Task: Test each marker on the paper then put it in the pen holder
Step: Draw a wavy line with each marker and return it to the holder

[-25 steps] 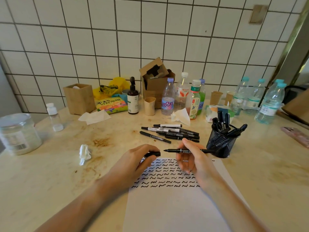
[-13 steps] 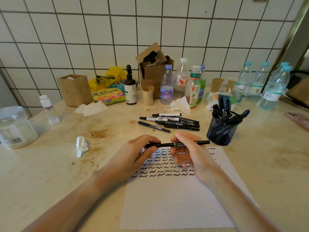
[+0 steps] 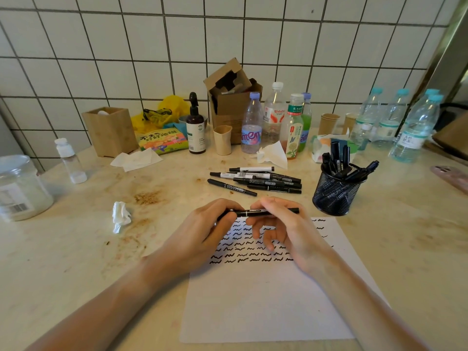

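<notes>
Here, at the far left of the frame, a clear plastic jar [image 3: 21, 188] stands on the table [image 3: 76, 262], with a crumpled tissue [image 3: 121, 216] lying right of it. Left of centre, the left hand [image 3: 202, 236] has its fingers curled around one end of a black marker [image 3: 258, 212]. The marker lies level, above the upper edge of the paper [image 3: 266, 300]. Rows of black squiggles [image 3: 243, 254] cover the paper's upper part. Just right of centre, the right hand [image 3: 286, 229] pinches the marker's barrel between thumb and forefinger; its other fingers hang loosely curled below. Above the hands, in mid-frame, loose markers [image 3: 255, 179] lie in a cluster on the table. At the right, the black mesh pen holder [image 3: 335, 193] stands near the paper's upper right corner, holding several markers. Water bottles [image 3: 415, 127] stand at the upper right.
</notes>
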